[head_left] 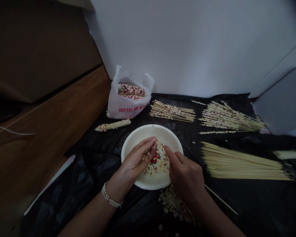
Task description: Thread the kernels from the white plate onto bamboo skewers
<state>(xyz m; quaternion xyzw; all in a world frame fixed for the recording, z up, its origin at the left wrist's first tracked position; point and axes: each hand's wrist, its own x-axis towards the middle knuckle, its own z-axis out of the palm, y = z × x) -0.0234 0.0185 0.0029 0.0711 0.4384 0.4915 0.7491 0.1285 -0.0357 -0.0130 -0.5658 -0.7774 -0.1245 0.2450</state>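
Forearms, skewer over bowl on black sheet, pale panel

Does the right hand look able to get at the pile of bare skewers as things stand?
Probably yes: the bare skewers lie to the right of the right hand, nothing seen between them, though the held skewer may need putting down first.

The head view looks forward and down from the person's head, close above the bowl.
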